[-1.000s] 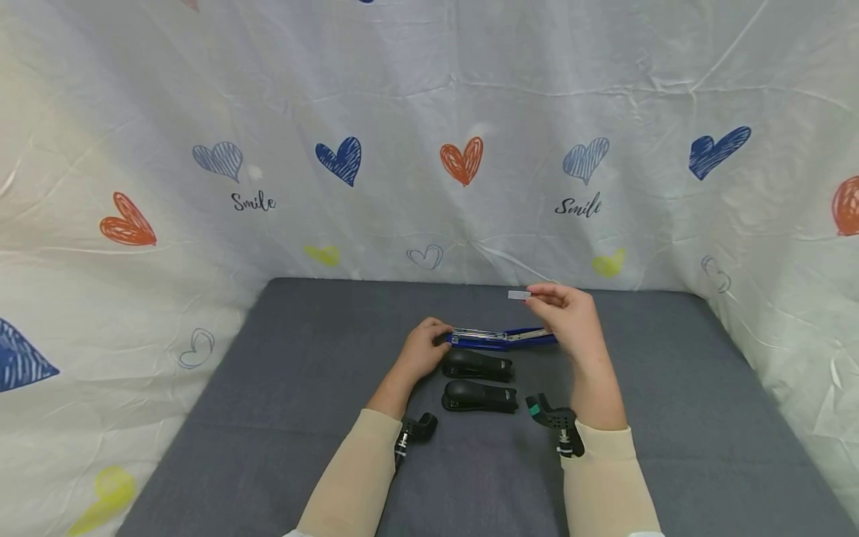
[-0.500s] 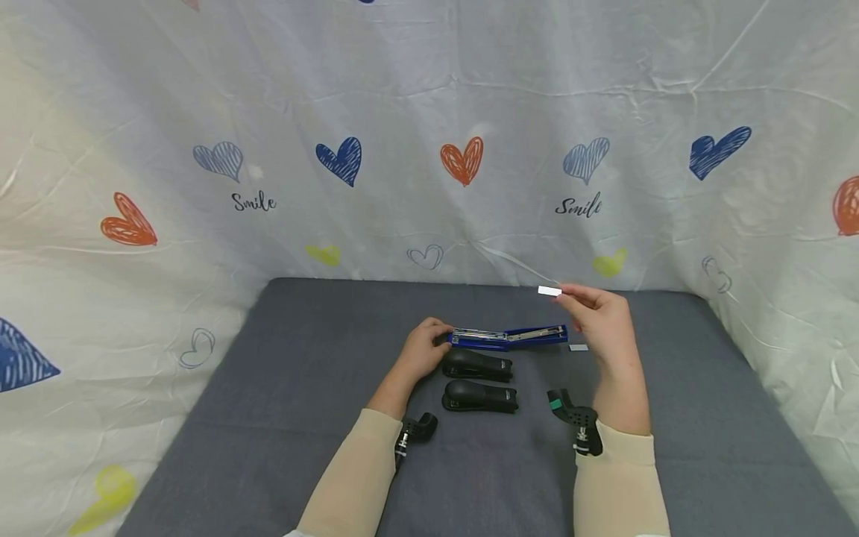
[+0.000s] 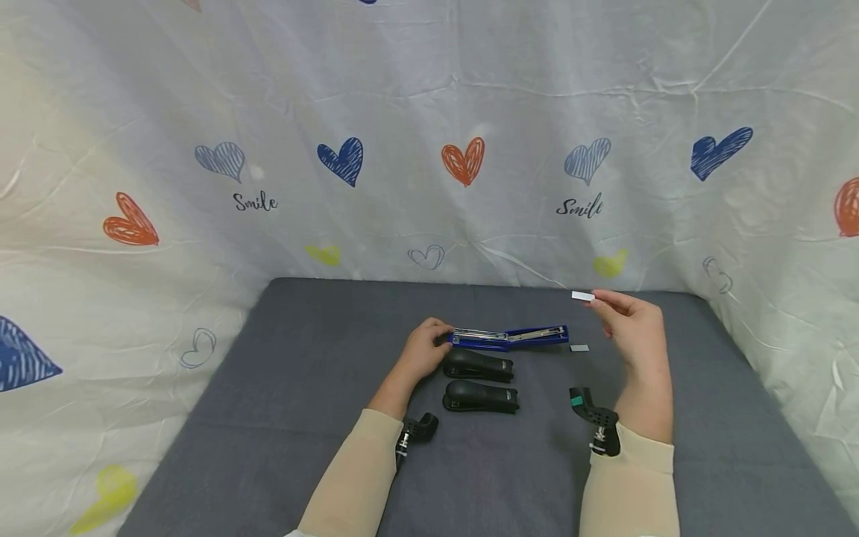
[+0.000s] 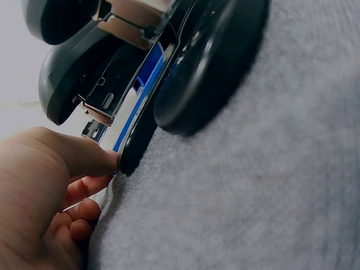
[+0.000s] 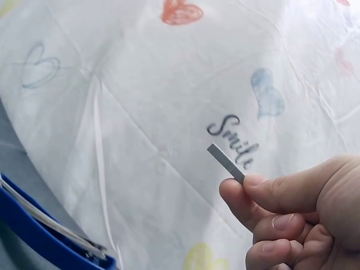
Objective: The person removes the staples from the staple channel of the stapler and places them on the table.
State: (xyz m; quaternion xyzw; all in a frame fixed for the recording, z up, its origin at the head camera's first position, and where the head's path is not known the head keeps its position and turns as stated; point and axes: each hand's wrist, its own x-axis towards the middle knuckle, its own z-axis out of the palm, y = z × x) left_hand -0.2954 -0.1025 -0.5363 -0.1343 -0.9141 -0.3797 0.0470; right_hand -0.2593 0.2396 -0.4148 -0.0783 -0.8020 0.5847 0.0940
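A blue stapler [image 3: 480,345] lies opened out flat on the table, its metal tray and inner arm showing. My left hand [image 3: 421,349] grips its left end; in the left wrist view the thumb [image 4: 98,159] presses near the base. Between thumb and forefinger, my right hand [image 3: 634,328] pinches a strip of staples [image 5: 226,163] by one end, held up to the right of the stapler. Another small strip of staples [image 3: 579,348] lies on the table just past the stapler's right end. Nearer to me, two black staplers [image 3: 478,366] rest closed, side by side.
A grey cloth covers the table [image 3: 302,447]. Behind it hangs a white curtain [image 3: 403,89] printed with hearts and words. Each wrist wears a black camera mount [image 3: 593,418].
My right hand has moved to the right with its strip of staples, uncovering the stapler's right end and the strip on the table. The left hand stays put.
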